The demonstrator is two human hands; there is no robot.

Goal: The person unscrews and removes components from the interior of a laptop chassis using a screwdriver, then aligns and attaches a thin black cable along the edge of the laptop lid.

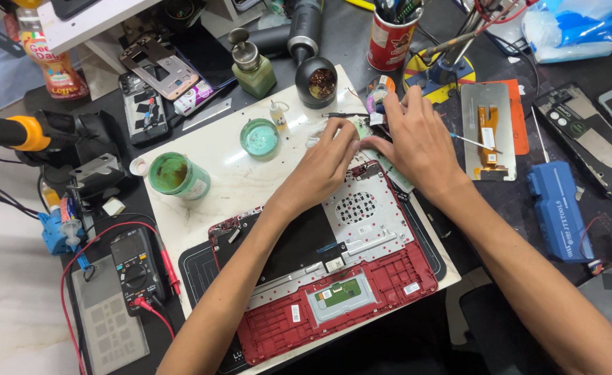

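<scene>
Both hands meet at 12 o'clock over the opened red laptop shell (361,292): left hand (323,167) grip pinching a small green circuit board (363,128), right hand (417,135) spread flat, steadying it. I'd keep it slow here, lift level, and mind that green jar (179,175) at 9 o'clock on the counter (250,187).

Laptop shell (396,278): red, with a silver metal plate (365,215) dotted with holes. Slab (236,180): white marble. Two jars (178,175): green. Tool box (559,212): blue. Multimeter (136,271): black, with red leads (154,312). Cup (389,38): red. Bottle (254,69): pale green.
</scene>
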